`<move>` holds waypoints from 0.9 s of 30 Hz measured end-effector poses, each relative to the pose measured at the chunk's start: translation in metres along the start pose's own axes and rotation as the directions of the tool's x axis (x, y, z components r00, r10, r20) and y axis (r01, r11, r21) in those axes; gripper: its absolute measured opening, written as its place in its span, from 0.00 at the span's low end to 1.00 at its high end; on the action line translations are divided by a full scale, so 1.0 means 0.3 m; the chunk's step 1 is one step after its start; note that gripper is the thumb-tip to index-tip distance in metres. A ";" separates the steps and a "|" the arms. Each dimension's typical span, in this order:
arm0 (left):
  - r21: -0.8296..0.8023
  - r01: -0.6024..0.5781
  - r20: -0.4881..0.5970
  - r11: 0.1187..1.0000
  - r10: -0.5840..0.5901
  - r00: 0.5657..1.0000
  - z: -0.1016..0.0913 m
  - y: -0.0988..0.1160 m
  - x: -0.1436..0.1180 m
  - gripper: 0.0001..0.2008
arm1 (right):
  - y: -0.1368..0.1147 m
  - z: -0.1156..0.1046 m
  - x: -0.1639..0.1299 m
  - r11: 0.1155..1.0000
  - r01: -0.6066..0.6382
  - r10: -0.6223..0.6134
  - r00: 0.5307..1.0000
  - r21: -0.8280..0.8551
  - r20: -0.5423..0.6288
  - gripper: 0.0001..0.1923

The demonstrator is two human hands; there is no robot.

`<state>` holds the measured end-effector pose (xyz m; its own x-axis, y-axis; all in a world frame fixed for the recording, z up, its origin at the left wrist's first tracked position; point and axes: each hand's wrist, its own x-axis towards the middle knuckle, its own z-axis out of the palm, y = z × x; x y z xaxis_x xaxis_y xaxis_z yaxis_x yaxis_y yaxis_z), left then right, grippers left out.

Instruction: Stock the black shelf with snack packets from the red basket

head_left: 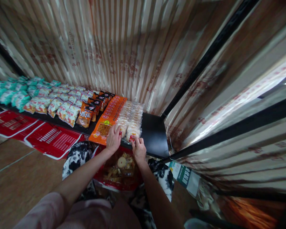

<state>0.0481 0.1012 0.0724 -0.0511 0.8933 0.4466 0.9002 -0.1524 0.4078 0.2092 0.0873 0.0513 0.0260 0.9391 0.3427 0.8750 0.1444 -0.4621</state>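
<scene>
Left grip [113, 140] and right grip [139, 150] perhaps pinch packets [133, 129].

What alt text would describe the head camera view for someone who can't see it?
A person's left hand and right hand touch the near end of two rows of clear-wrapped pale snacks on a black table. Left of them lie an orange packet, then orange-and-black bags, white bags and teal bags; a red container below holds wrapped pieces.

- My trousers [79, 157] are blotched black and white.
- My shirt [49, 206] is pale pink.
- My crackers [133, 130] are whitish.
- The big packet [112, 111] is orange.
- The curtain [131, 41] is striped beige and brown.
</scene>
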 end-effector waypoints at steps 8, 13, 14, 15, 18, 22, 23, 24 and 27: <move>0.031 -0.007 0.151 1.000 0.002 0.989 -0.004 -0.018 0.058 0.23 | 0.004 0.003 0.015 1.000 -0.010 0.011 0.999 -0.014 0.038 0.13; 0.031 0.007 0.186 0.999 -0.013 0.983 -0.011 -0.013 0.060 0.23 | 0.008 0.003 0.023 0.999 -0.010 0.012 0.998 -0.042 0.061 0.13; 0.031 0.009 0.187 0.999 -0.015 0.982 -0.010 -0.014 0.060 0.23 | 0.007 0.003 0.025 0.999 -0.013 0.016 0.998 -0.050 0.062 0.13; 0.031 0.010 0.186 0.999 -0.015 0.983 -0.009 -0.014 0.059 0.23 | 0.007 0.003 0.027 0.998 -0.015 0.019 0.998 -0.057 0.063 0.13; 0.027 -0.005 0.167 1.000 0.000 0.986 -0.008 -0.015 0.059 0.23 | 0.001 0.000 0.033 0.997 -0.023 0.028 0.998 -0.070 0.062 0.13; 0.016 -0.016 0.151 1.000 0.014 0.988 -0.009 -0.012 0.060 0.21 | -0.007 -0.001 0.040 0.998 -0.027 0.030 0.998 -0.065 0.051 0.12; 0.011 -0.013 0.148 1.000 0.011 0.989 -0.009 -0.011 0.060 0.21 | -0.007 0.000 0.042 0.998 -0.027 0.030 0.998 -0.061 0.046 0.12; 0.006 -0.008 0.147 1.000 0.007 0.989 -0.008 -0.010 0.060 0.21 | -0.007 0.000 0.043 0.998 -0.028 0.031 0.999 -0.057 0.043 0.12; -0.002 0.000 0.146 1.000 0.000 0.989 -0.005 -0.008 0.060 0.21 | -0.007 0.001 0.045 0.998 -0.031 0.033 0.999 -0.051 0.041 0.11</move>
<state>0.0443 0.1169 0.0806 0.0124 0.9454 0.3256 0.8995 -0.1527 0.4093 0.2075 0.0999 0.0568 0.0348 0.9552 0.2938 0.8974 0.0995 -0.4298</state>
